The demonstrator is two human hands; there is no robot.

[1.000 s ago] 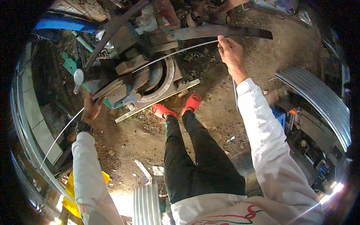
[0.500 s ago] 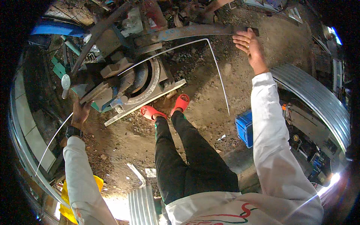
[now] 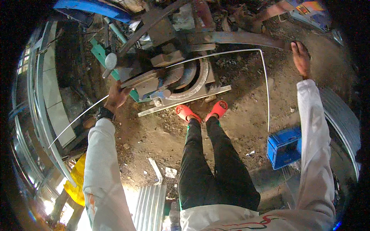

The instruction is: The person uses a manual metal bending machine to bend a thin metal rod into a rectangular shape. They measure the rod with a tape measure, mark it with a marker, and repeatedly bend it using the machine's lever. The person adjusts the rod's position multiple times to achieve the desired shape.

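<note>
A thin, pale metal rod (image 3: 79,120) runs from the lower left under my left hand (image 3: 116,96), which is closed around it beside the bending machine (image 3: 179,81). Past the machine's round former, the same rod arches to the right and makes a sharp corner. Its bent leg (image 3: 266,88) points down toward me. My right hand (image 3: 301,61) is at the far-right end of a long flat steel lever (image 3: 243,37), with its fingers stretched out and touching the lever's end. Part of the rod is hidden by the machine's blocks.
My feet in red clogs (image 3: 187,112) stand on the dirt floor before the machine. A pale strip (image 3: 185,101) lies along its near side. To the right are a blue crate (image 3: 283,148) and corrugated sheet (image 3: 341,127). Long metal profiles (image 3: 44,111) line the left, near a yellow bag (image 3: 77,179).
My view has swung left, so the machine, rod and lever appear farther right. My left hand stays at the rod. My right hand remains at the lever's end, its fingers now pointing more upward.
</note>
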